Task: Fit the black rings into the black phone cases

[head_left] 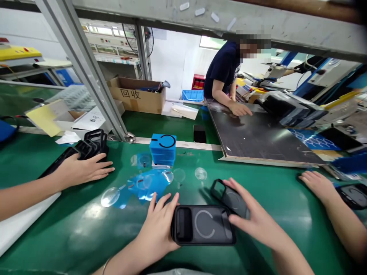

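My left hand [156, 225] grips the left edge of a black phone case [203, 225], which has a pale ring on its back. My right hand [255, 217] spreads over a second black phone case [231, 198], holding it between thumb and fingers. Just beyond them, loose blue film pieces [146, 185] and transparent round film discs [110, 196] lie on the green bench mat [69, 233]. A blue stack [163, 149] with a black ring mark stands behind these. A co-worker's hand [83, 170] rests by a pile of black cases [91, 145] on the left.
Another person's hand [315, 183] lies beside a black case [354, 195] at the right. A dark board [258, 139] sits on the bench, with a standing person's hand [239, 109] on it. A cardboard box [134, 95] and a metal frame upright [83, 65] stand behind.
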`<state>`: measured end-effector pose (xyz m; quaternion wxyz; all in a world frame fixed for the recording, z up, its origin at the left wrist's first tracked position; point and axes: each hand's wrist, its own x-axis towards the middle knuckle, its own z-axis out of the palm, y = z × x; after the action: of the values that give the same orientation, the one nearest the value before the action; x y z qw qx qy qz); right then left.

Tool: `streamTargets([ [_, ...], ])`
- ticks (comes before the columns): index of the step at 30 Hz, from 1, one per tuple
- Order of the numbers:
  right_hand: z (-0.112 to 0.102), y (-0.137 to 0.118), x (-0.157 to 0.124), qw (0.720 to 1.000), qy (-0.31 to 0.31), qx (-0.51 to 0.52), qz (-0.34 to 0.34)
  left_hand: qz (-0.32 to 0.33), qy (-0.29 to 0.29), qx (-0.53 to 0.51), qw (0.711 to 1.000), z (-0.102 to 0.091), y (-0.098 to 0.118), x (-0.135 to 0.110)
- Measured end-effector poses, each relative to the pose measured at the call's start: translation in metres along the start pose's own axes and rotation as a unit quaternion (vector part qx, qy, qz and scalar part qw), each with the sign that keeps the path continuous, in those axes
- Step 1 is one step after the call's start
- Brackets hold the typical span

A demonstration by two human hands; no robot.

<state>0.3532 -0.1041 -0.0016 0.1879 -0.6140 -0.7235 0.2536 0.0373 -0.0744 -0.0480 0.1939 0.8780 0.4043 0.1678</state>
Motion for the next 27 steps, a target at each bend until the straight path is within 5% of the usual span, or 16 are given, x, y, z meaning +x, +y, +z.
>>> streamTargets([
  [3,0.01,0.046,-0.004,0.992,0.056,-0.061,0.097,0.005,0.005,0.014,1.0,-0.003,-0.001,-0.006],
  [8,0.022,0.07,-0.012,0.989,0.059,-0.098,0.091,0.008,0.032,0.041,0.999,-0.006,-0.01,-0.024],
  [12,0.003,0.026,-0.018,0.986,0.123,0.003,0.111,-0.001,0.048,0.05,0.998,-0.006,-0.014,-0.036],
  [14,-0.003,-0.009,-0.017,0.992,0.108,0.041,0.049,-0.004,0.048,0.052,0.997,-0.007,-0.014,-0.038],
  [17,0.005,-0.06,-0.007,0.994,-0.025,0.007,-0.106,-0.008,0.048,0.059,0.997,-0.009,-0.013,-0.041],
  [19,0.02,-0.085,0.003,0.982,-0.111,-0.047,-0.143,-0.006,0.046,0.062,0.997,-0.011,-0.016,-0.045],
  [23,0.047,-0.101,0.013,0.972,-0.145,-0.079,-0.167,-0.017,0.065,0.07,0.995,-0.018,-0.032,-0.063],
  [27,0.052,-0.089,0.013,0.986,-0.043,-0.035,-0.156,-0.066,0.107,0.103,0.987,-0.031,-0.055,-0.095],
])
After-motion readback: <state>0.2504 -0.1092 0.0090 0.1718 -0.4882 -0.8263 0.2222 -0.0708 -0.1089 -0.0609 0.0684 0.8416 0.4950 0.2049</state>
